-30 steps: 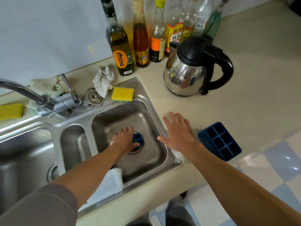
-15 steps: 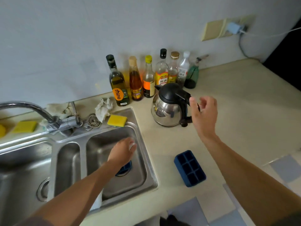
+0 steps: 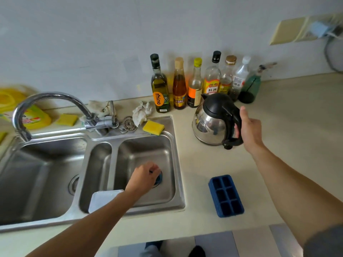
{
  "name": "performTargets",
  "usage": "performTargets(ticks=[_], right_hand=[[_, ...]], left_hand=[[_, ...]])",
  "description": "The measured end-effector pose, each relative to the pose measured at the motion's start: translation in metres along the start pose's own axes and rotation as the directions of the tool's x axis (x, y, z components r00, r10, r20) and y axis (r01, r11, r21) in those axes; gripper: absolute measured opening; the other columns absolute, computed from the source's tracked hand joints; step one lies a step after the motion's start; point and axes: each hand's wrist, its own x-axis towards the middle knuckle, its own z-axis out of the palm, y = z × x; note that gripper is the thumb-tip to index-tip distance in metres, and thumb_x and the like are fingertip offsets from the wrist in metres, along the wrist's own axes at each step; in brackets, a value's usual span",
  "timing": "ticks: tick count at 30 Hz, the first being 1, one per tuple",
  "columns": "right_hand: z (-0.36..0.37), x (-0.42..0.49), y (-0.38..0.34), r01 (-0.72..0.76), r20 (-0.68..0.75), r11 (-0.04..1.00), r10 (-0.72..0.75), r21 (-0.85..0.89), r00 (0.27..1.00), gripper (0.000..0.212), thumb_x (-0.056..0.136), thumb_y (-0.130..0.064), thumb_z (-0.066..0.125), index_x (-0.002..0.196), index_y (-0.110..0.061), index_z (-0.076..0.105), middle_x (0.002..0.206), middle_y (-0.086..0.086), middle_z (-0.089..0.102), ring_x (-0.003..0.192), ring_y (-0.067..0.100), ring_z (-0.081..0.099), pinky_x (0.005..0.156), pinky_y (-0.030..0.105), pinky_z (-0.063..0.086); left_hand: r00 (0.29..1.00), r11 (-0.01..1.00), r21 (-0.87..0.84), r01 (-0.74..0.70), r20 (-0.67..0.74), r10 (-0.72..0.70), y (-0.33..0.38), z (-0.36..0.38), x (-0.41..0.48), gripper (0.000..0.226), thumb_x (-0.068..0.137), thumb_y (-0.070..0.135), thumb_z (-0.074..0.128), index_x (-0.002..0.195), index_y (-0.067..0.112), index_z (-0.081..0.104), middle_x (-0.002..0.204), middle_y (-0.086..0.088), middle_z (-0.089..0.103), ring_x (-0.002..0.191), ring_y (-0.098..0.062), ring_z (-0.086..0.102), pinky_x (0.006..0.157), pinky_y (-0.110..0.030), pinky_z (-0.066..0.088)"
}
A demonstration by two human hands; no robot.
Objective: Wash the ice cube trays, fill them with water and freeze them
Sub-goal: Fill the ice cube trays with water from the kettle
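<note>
A person's left hand (image 3: 143, 178) reaches into the right basin of a steel sink (image 3: 177, 164), with its fingers curled onto a blue drain plug (image 3: 160, 178) at the bottom. The right hand (image 3: 249, 128) wraps its fingers round the black handle of an electric kettle (image 3: 209, 121) standing on the counter (image 3: 297, 145). A dark blue ice cube tray (image 3: 225, 195) lies cells-up on the counter just right of the sink, with neither hand touching it.

Blue drain plug (image 3: 160, 178) — mostly hidden under the left hand (image 3: 143, 178).
</note>
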Motion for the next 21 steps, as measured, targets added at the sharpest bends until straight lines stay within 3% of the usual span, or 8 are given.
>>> performTargets(ticks=[6, 11, 15, 21], right_hand=[[0.022, -0.036, 0.0, -0.054, -0.092, 0.996, 0.06, 0.069, 0.994, 0.066, 0.086, -0.072, 0.051, 0.056, -0.013, 0.056, 0.046, 0.0, 0.052, 0.038, 0.014, 0.047, 0.04, 0.023, 0.043], [0.044, -0.061, 0.002, -0.075, -0.164, 0.992, 0.092, 0.105, 0.982, 0.065, 0.087, -0.071, 0.053, 0.057, -0.014, 0.057, 0.046, -0.001, 0.053, 0.039, 0.012, 0.048, 0.042, 0.024, 0.044], [0.066, -0.085, 0.003, -0.08, -0.206, 0.986, 0.11, 0.148, 0.972, 0.061, 0.09, -0.066, 0.055, 0.059, -0.014, 0.06, 0.047, -0.002, 0.055, 0.04, 0.01, 0.049, 0.04, 0.021, 0.043], [0.095, -0.13, 0.005, -0.079, -0.247, 0.979, 0.125, 0.186, 0.961, 0.058, 0.093, -0.059, 0.059, 0.061, -0.011, 0.061, 0.049, 0.0, 0.056, 0.041, 0.011, 0.05, 0.043, 0.022, 0.044]], left_hand=[[0.998, 0.999, -0.038, -0.035, 0.048, 0.037, 0.002, -0.014, 0.003, 0.02, 0.097, 0.026, 0.063, 0.08, 0.036, 0.062, 0.079, 0.009, 0.071, 0.083, -0.013, 0.071, 0.076, -0.029, 0.055], [0.988, 0.995, -0.041, -0.087, 0.125, 0.092, 0.004, -0.026, 0.012, 0.02, 0.098, 0.027, 0.059, 0.081, 0.037, 0.061, 0.081, 0.014, 0.069, 0.082, -0.006, 0.071, 0.079, -0.028, 0.055], [0.982, 0.987, -0.111, -0.115, 0.141, 0.13, -0.008, -0.036, 0.012, 0.02, 0.098, 0.026, 0.061, 0.081, 0.036, 0.063, 0.074, 0.015, 0.07, 0.075, 0.003, 0.067, 0.072, -0.022, 0.052], [0.961, 0.966, -0.245, -0.077, 0.241, 0.138, -0.035, -0.045, 0.021, 0.014, 0.098, 0.025, 0.061, 0.087, 0.027, 0.069, 0.081, 0.005, 0.076, 0.078, -0.008, 0.073, 0.08, -0.035, 0.06]])
